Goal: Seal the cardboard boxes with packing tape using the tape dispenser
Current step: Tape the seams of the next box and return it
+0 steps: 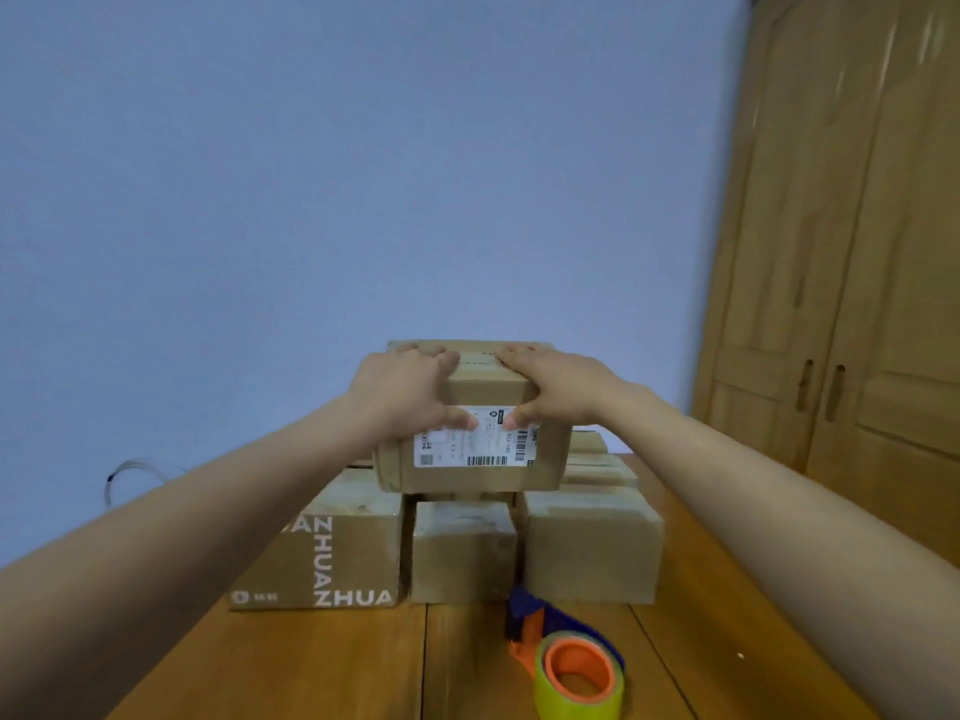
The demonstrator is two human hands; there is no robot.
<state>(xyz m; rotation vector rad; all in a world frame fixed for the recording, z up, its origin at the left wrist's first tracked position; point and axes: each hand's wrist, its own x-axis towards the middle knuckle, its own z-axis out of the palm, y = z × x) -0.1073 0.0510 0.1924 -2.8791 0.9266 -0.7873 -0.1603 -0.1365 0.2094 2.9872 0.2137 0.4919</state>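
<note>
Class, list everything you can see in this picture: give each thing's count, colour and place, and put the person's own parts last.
Held box: one, brown with a white label, raised above the stack in both hands.
Printed box: one, brown with white letters, front left on the table.
Plain boxes: at least two in the front row, brown, middle and right; more behind, count unclear.
Tape dispenser: one, blue and orange with a yellowish roll, on the table in front of the boxes.
Table: one, wooden, below.
Wardrobe: one, wooden, right.
Wall: pale blue, behind.
Left hand: on the held box.
Right hand: on the held box.
</note>
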